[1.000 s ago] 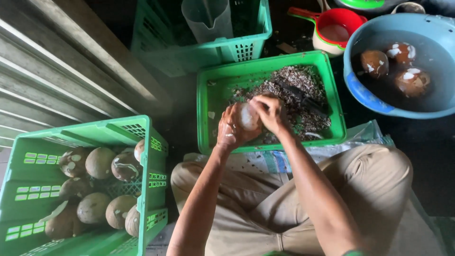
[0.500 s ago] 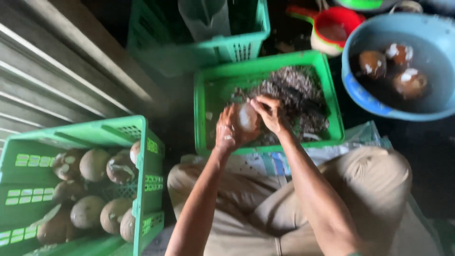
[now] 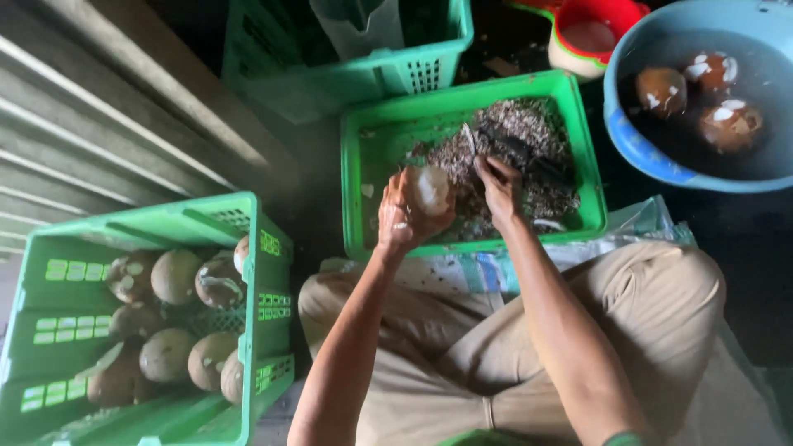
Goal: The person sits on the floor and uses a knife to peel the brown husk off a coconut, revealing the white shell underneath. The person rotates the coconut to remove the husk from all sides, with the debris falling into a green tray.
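Observation:
My left hand (image 3: 399,221) grips a partly peeled coconut (image 3: 432,188), its pale flesh showing, over the near edge of a green crate (image 3: 462,89). My right hand (image 3: 502,190) is just right of the coconut and apart from it. Its fingers are curled around what looks like a small dark tool. The crate below holds a heap of brown shavings (image 3: 533,132). I sit with my knees just behind the crate.
At my left stands a green crate (image 3: 258,277) with several brown coconuts (image 3: 175,277). A blue basin (image 3: 636,144) at right holds peeled coconuts (image 3: 661,89) in water. A red scoop (image 3: 595,33) and another green crate (image 3: 388,73) are behind. Ridged metal (image 3: 99,124) runs along the left.
My right hand has come off the coconut and moved slightly right. The left hand still holds the coconut over the crate.

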